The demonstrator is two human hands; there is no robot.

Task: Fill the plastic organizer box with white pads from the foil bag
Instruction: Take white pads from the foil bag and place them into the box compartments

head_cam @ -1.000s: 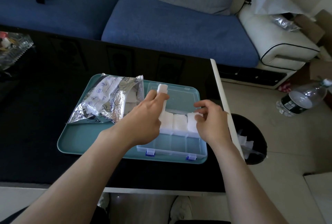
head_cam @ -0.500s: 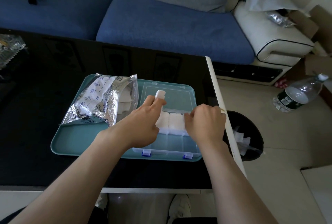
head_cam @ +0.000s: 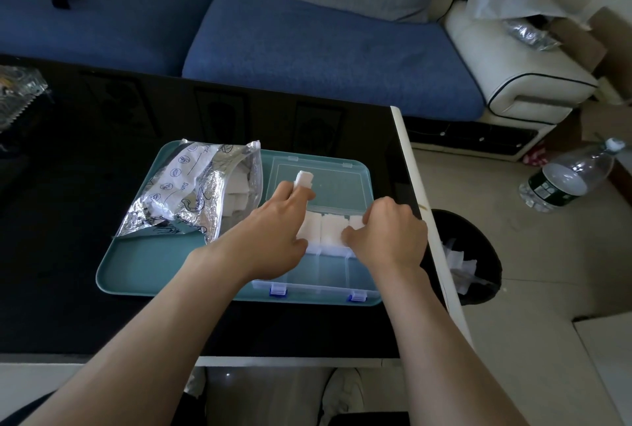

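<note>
Left hand (head_cam: 270,241): fingers are drawn together; a pad stack (head_cam: 303,180) is pinched upright at the fingertips.
Right hand (head_cam: 386,237): fingers are curled over an end pad (head_cam: 355,221), which is clamped against the thumb.
Seated pads (head_cam: 330,230): lodged between the two hands' fingers, inside the organizer box (head_cam: 325,273).
Foil bag (head_cam: 195,193): laid open left of the left fingers, on the tray (head_cam: 143,271).

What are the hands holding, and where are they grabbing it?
The left hand pinches a small stack of white pads by its lower end. The right hand rests curled on a pad in the organizer box; a grip cannot be told.
</note>
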